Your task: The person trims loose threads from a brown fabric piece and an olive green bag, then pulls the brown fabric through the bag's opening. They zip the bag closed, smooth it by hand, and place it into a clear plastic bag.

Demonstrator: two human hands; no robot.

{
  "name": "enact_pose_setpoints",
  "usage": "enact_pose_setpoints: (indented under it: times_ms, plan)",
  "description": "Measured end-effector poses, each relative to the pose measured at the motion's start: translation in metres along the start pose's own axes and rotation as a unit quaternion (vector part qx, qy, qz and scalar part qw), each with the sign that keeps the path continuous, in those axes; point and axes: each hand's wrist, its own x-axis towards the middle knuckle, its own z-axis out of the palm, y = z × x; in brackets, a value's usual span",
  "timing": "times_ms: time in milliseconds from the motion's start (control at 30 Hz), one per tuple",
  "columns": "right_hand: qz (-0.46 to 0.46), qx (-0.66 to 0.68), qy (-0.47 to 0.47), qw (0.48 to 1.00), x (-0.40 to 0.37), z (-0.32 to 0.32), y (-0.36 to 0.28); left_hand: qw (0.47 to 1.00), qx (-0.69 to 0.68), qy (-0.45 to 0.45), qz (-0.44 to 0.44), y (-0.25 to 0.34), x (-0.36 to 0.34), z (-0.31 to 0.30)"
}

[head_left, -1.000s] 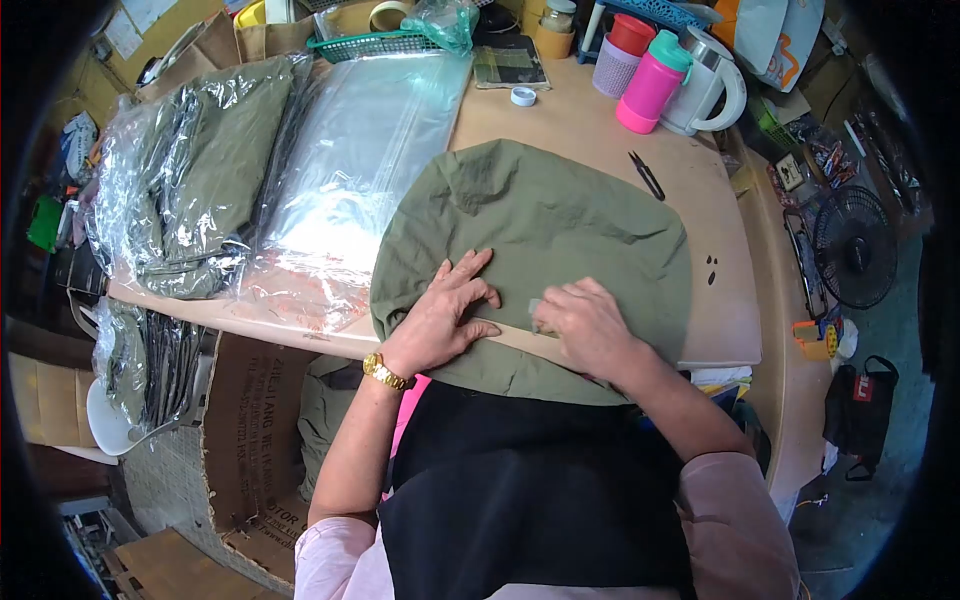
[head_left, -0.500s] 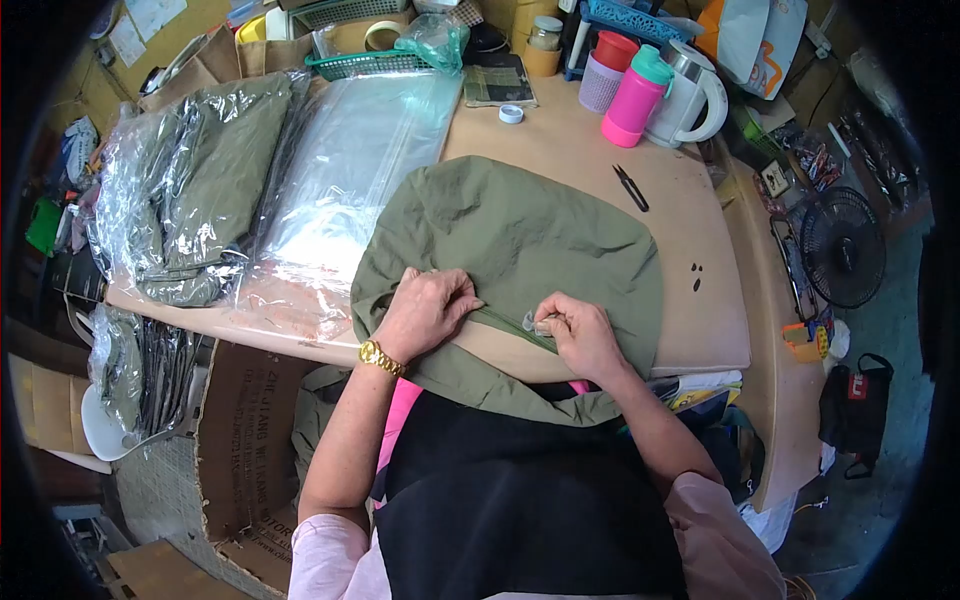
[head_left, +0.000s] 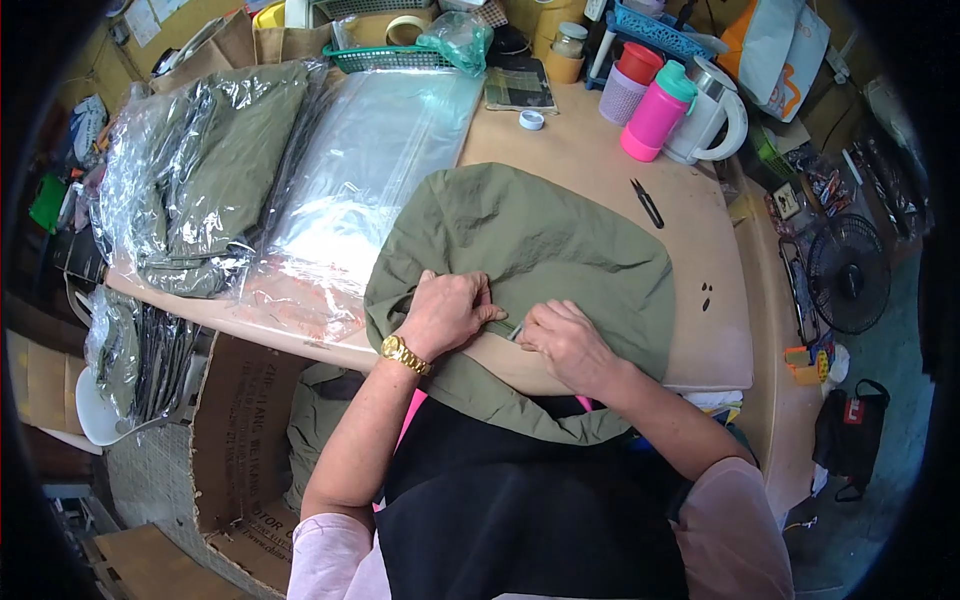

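Observation:
An olive green fabric piece (head_left: 560,230), apparently a garment, lies spread at the front of the table, its near band hanging over the edge onto the black apron. My left hand (head_left: 450,312), with a gold watch on the wrist, is closed and pinches the fabric's open edge. Just to the right, my right hand (head_left: 570,345) is closed at the same edge. A small greyish piece (head_left: 517,331) pokes out from its fingertips; I cannot tell what it is. Beyond the fabric lie black thread snips (head_left: 647,203).
Clear plastic bags (head_left: 365,150) lie left of the fabric, beside bagged olive garments (head_left: 230,170). A pink bottle (head_left: 658,115) and a kettle (head_left: 705,115) stand at the back right. Small dark pieces (head_left: 707,297) lie near the right edge. Below left is an open cardboard box (head_left: 240,440).
My right hand has moved left along the fabric edge, closer to my left hand, and its fingers now cover more of the small greyish piece. The camera view has shifted slightly.

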Motion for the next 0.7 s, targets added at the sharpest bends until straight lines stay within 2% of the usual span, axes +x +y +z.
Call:
enact_pose_setpoints:
  times_ms: [67, 133, 367, 467, 567, 700]
  plan:
    - [0.006, 0.005, -0.022, 1.0, 0.005, 0.003, 0.0, 1.0, 0.0, 0.01, 0.004, -0.005, 0.0, 0.007]
    - [-0.026, -0.033, 0.007, 0.999, 0.02, 0.014, -0.001, 1.0, 0.002, 0.019, 0.013, -0.007, 0.002, 0.009]
    - [-0.001, -0.03, -0.007, 1.0, 0.001, 0.001, -0.003, 1.0, -0.005, 0.001, -0.002, -0.004, 0.002, 0.005]
    - [-0.03, -0.069, -0.024, 0.997, 0.021, 0.01, -0.003, 1.0, 0.002, 0.011, 0.001, -0.008, 0.005, 0.011]
    - [-0.025, -0.058, 0.011, 0.998, 0.019, 0.013, -0.003, 1.0, -0.004, 0.013, 0.001, -0.006, 0.002, 0.007]
    - [-0.025, -0.079, -0.022, 0.996, 0.005, 0.0, -0.003, 1.0, 0.003, 0.019, 0.012, -0.004, 0.001, 0.006]
